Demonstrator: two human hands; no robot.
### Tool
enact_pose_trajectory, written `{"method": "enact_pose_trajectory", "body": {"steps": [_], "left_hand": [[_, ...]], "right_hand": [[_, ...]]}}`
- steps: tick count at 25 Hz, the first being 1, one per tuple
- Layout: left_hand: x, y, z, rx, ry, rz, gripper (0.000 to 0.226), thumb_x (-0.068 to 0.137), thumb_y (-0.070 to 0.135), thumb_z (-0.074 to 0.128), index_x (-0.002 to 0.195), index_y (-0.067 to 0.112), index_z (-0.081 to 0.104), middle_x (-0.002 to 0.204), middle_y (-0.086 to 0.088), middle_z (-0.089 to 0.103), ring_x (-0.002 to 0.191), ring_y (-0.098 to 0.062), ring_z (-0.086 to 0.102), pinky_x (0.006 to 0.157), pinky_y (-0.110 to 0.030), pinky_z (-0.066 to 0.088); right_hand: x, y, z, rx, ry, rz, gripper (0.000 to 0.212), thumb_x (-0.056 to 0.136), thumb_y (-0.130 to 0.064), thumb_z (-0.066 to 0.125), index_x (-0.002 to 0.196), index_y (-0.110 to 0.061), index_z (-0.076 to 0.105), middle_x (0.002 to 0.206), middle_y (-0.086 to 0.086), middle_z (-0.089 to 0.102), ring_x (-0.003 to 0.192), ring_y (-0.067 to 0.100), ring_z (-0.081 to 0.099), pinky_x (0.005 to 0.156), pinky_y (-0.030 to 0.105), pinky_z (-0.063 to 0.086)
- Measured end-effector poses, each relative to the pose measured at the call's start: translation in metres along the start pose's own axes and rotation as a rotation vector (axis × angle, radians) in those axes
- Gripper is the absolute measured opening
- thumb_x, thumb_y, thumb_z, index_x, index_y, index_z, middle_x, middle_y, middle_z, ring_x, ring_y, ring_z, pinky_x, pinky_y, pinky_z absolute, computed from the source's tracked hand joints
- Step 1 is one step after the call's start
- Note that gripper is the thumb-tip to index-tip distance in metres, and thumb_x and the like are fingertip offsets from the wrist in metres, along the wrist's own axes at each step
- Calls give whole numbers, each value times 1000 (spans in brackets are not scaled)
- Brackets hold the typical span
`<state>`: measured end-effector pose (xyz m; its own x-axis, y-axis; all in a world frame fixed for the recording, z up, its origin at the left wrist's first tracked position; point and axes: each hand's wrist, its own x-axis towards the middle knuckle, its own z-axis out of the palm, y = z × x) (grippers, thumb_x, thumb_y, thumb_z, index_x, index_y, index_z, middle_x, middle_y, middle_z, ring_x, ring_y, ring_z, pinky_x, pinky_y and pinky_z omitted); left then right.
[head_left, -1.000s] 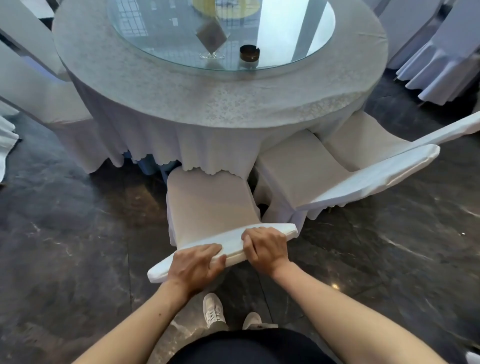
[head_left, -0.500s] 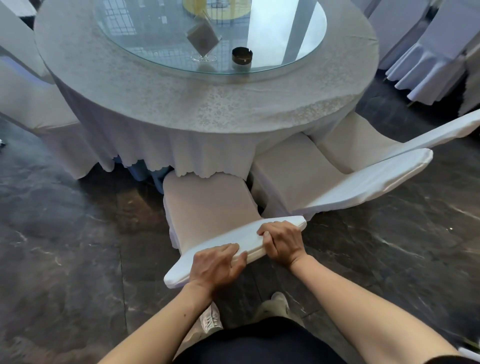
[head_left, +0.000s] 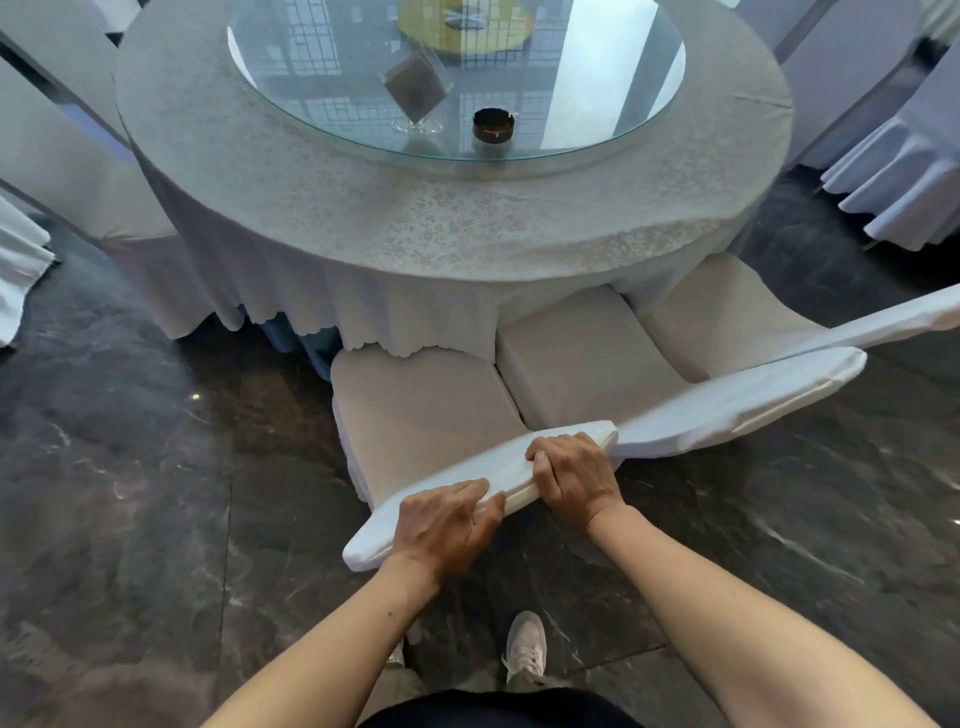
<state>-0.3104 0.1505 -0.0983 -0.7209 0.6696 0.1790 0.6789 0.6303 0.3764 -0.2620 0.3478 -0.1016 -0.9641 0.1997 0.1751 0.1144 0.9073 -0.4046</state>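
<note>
A chair in a white cloth cover (head_left: 415, 410) stands at the near edge of a round table (head_left: 467, 228), its seat partly under the hanging tablecloth. My left hand (head_left: 444, 525) grips the top of its backrest near the left end, fingers curled over the edge. Further right on the same backrest top, my right hand (head_left: 574, 475) grips it too. The backrest's right tip touches or overlaps the neighbouring chair's backrest (head_left: 737, 400).
Two more white-covered chairs (head_left: 587, 358) sit pushed in to the right. A glass turntable (head_left: 457, 67) on the table carries a dark ashtray (head_left: 493, 124) and a clear card stand (head_left: 415, 93). Dark marble floor (head_left: 130, 493) surrounds me; my shoes (head_left: 527, 644) are below.
The chair and both hands have shifted right and toward the table, closing the gap to the neighbouring chair. My feet stepped forward. Both grips are unchanged.
</note>
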Motion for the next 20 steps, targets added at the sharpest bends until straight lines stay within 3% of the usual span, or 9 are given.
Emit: {"method": "enact_pose_trajectory", "body": {"steps": [5, 10, 20], "left_hand": [[-7, -1, -3, 98, 39, 139, 40, 89, 54, 40, 107, 28, 65, 86, 7, 72, 59, -15, 64, 47, -24, 39], [-20, 5, 2, 86, 48, 224, 48, 96, 61, 27, 103, 26, 59, 81, 9, 69, 60, -14, 63, 46, -25, 41], [-10, -1, 6, 48, 83, 248, 42, 97, 59, 31, 107, 25, 53, 85, 3, 72, 61, -15, 66, 48, -27, 49]], "right_hand": [[-6, -1, 2, -35, -19, -19, 38, 91, -31, 27, 70, -14, 55, 67, 7, 62, 61, 26, 55, 69, 38, 45], [-26, 0, -2, -55, 18, -24, 35, 91, -28, 31, 66, -15, 51, 61, 4, 57, 55, 23, 50, 64, 36, 40], [-12, 6, -2, -19, 22, -63, 32, 91, -27, 34, 65, -15, 48, 58, 4, 56, 52, 23, 49, 62, 36, 41]]}}
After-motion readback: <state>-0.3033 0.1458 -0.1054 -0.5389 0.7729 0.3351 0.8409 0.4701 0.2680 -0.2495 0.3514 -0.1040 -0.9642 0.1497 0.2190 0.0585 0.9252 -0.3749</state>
